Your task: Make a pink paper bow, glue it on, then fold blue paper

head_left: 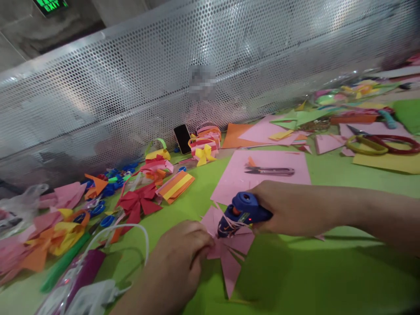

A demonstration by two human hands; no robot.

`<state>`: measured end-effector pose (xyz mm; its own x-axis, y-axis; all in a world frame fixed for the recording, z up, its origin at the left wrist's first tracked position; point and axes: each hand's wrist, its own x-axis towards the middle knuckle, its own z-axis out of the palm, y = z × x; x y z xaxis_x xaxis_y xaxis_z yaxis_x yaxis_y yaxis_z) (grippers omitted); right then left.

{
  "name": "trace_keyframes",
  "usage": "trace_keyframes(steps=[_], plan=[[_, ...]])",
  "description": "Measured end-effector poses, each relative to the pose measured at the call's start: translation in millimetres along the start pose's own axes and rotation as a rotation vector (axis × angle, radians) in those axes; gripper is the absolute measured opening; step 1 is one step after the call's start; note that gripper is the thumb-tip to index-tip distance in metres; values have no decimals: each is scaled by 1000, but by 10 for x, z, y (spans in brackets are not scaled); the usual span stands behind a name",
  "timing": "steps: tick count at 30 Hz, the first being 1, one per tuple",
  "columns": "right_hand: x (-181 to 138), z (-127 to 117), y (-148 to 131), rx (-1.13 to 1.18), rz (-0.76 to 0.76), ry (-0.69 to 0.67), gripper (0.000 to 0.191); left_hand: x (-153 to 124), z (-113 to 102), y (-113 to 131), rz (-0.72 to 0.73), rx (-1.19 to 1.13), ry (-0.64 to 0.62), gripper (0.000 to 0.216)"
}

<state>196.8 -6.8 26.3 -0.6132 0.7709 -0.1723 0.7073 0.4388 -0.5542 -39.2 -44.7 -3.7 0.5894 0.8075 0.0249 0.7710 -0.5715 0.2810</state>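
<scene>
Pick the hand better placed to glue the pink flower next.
Right, likely: the right hand grips the blue glue gun over the pink flower; the left hand touches its edge.

The head camera looks forward and down (tilted) at nearby hands [182,256].

A silver-grey sheet-metal screen [131,70], pierced all over with small round holes, slants across the background, its top edge climbing toward the right. Whitish light glares off it in blurred patches. At the upper left, a dark sign with glowing green letters reading EXIT [50,6] shows against a dull grey surface [15,17], wall or ceiling. Below spreads a lime-green tabletop [328,280], shadowed at the lower right.
</scene>
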Motion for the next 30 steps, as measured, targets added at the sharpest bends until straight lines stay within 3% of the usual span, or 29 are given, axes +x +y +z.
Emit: trace_keyframes(steps=[4, 7, 10, 13, 17, 21, 26, 30], plan=[[12, -8, 3, -3, -44, 14, 9, 9, -21, 20, 17, 10, -24, 25], [22, -55, 15, -11, 37, 129, 13, 21, -50, 63, -29, -30, -7, 23], [14, -122, 24, 64, 187, 181, 18, 25, -123, 113, -133, -219, 100, 22], [-4, -169, 22, 129, 215, 179, 18, 27, -208, 114, -235, -370, 272, 18], [-2, -152, 25, 45, 187, 182, 20, 63, -194, 2, -347, -147, 389, 9], [4, -84, 65, -55, 134, 237, 25, 112, -49, -121, -361, 18, 303, 22], [-48, -21, 78, -110, 29, 106, 16, 126, 20, -108, -320, -35, 77, 26], [-65, 24, 39, -76, 10, 78, 12, 119, 14, -72, -278, -74, 72, 18]])
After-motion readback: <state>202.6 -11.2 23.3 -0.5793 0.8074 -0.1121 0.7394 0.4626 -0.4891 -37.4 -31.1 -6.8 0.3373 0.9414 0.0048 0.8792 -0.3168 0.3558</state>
